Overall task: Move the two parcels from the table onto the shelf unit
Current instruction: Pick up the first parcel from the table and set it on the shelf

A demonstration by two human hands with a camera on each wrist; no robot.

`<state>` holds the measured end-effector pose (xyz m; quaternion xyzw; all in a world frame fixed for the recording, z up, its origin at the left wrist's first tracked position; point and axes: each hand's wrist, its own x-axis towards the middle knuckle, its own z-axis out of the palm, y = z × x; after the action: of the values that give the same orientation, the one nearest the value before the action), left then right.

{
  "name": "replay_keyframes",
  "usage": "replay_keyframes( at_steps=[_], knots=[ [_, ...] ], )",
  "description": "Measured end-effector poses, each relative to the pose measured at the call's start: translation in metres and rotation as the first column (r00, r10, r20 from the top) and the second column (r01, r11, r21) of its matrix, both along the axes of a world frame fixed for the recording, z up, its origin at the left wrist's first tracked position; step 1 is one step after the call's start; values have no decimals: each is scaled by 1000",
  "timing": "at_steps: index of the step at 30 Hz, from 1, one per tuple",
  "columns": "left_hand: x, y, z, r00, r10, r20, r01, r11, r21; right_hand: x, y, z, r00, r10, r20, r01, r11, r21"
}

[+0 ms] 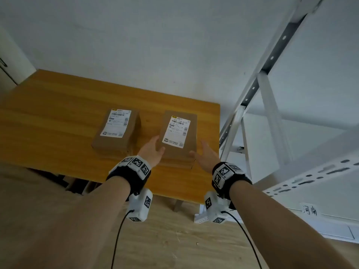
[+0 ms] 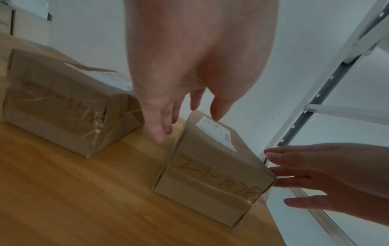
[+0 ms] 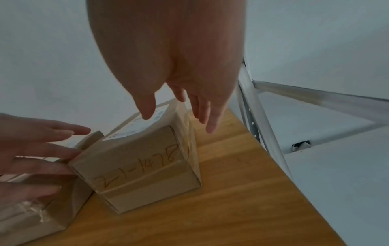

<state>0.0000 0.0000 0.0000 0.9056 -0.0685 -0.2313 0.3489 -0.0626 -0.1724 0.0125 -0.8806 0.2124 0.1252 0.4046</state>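
Note:
Two brown cardboard parcels with white shipping labels stand on the wooden table (image 1: 48,117). The right parcel (image 1: 179,136) (image 2: 210,173) (image 3: 143,159) has "2-1-1478" handwritten on its near face. My left hand (image 1: 153,150) (image 2: 168,113) is open at its left side, fingers straight beside the box and thumb over the label edge. My right hand (image 1: 206,154) (image 3: 179,108) is open at its right side, thumb over the top; whether either hand touches the box is unclear. The left parcel (image 1: 116,129) (image 2: 63,106) stands apart, untouched. The white metal shelf unit (image 1: 303,171) (image 3: 336,166) is to the right.
The table's right edge lies close to the shelf unit's perforated upright (image 1: 252,90) (image 2: 305,116). A handwritten paper tag (image 1: 310,210) hangs on the shelf's front rail. A white wall stands behind the table. Wooden floor (image 1: 174,239) lies below.

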Motion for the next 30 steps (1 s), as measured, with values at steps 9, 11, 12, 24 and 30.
replay_keyframes(
  at_steps=[9,11,12,24,30],
  knots=[
    [4,-9,-26,984,153,-96,-160,984,-77,6,-7,-22,999,-17,-43,22,994,106],
    [6,-8,-31,983,154,-103,-163,983,-81,7,-6,-27,999,-38,-26,41,988,148],
    [6,-8,-31,985,138,-102,-146,986,-82,7,-5,-28,999,-44,-9,45,984,170],
    [-8,8,-12,923,283,-261,-355,888,-292,-8,4,-22,989,-144,22,124,912,392],
    [-37,30,37,957,243,-161,-284,903,-322,-31,16,17,982,-146,122,81,901,427]
  ],
)
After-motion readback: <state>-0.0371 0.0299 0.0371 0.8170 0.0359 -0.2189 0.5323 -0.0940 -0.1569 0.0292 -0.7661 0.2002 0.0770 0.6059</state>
